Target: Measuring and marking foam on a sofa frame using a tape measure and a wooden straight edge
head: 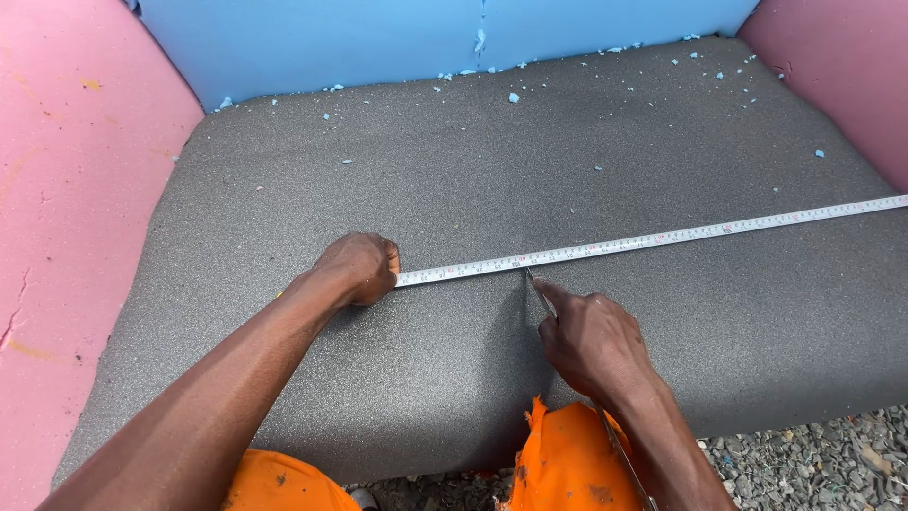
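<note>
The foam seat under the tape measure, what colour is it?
Dark grey foam seat, speckled with blue crumbs; seen in the head view.

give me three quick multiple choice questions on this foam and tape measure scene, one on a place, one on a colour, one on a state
1. Where does the tape measure lie?
A. across the grey foam slab
B. on the gravel
C. on the blue foam

2. What colour is the foam panel at the back?
A. pink
B. blue
C. grey

3. How is the left hand?
A. open, palm up
B. lifted off the foam
C. closed, pressing down the tape's end

Answers:
1 A: the tape stretches over the grey foam slab.
2 B: the back panel is blue; the side panels are pink.
3 C: the fist sits on the tape's end, while the right hand sets a thin tool against the tape.
</note>
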